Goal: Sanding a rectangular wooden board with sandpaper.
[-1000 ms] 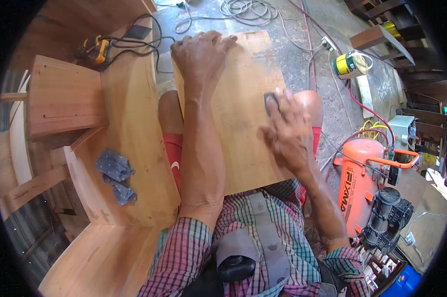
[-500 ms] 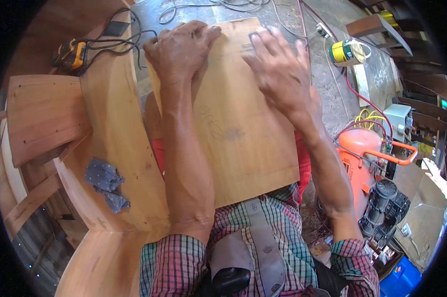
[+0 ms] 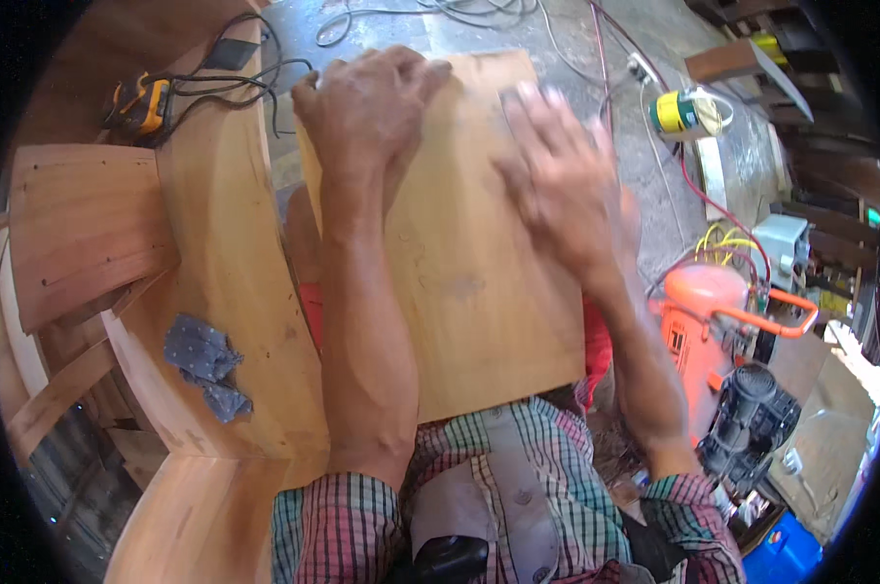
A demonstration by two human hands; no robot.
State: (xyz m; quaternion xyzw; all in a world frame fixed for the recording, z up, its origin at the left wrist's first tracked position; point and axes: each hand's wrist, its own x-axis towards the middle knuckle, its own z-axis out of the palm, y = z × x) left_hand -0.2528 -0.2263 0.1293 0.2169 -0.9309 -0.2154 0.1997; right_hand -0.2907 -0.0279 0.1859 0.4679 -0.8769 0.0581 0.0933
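A flat wooden board (image 3: 489, 341) slopes away from my lap, its near edge against my checked shirt. My left hand (image 3: 370, 112) is closed over the board's far left edge, with the fingers curled and partly hidden. On the far right part of the board lies my right hand (image 3: 567, 185), palm down and blurred by motion. A thin dark sheet (image 3: 507, 98) shows at its fingertips; most of it is hidden under the hand, and I cannot tell its kind for sure. Faint smudges mark the board's middle.
Left of me stand wooden panels (image 3: 226, 253) with a dotted grey-blue cloth (image 3: 204, 355) on them. A yellow-black power tool (image 3: 140, 105) with a cable lies farther up. At right are an orange air compressor (image 3: 703, 292), a yellow-green can (image 3: 683, 114), hoses and cords on the floor.
My right hand has slid toward me and slightly right across the board, the dark sheet moving with it. The board and my left hand have shifted slightly right and nearer in the picture.
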